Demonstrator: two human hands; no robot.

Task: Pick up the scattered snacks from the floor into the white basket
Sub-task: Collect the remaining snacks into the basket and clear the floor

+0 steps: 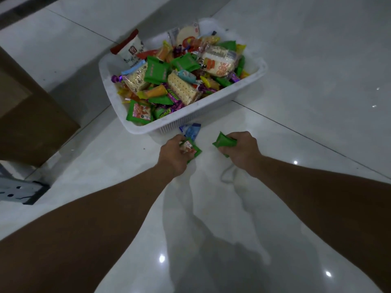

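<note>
Gripping packets (193, 150) (224, 142): left hand (172, 154), right hand (243, 151)

Glossy, smooth pale tile floor (296, 92); matt white plastic basket (222, 98); shiny foil and clear-film snack wrappers (157, 71).

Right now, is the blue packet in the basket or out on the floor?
Out. The blue packet lies on the floor just outside the basket's near wall.

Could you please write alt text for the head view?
The left hand grips a printed green packet and the right hand a plain green packet, near a white basket full of snacks; a blue packet lies on the floor beside it.
</note>
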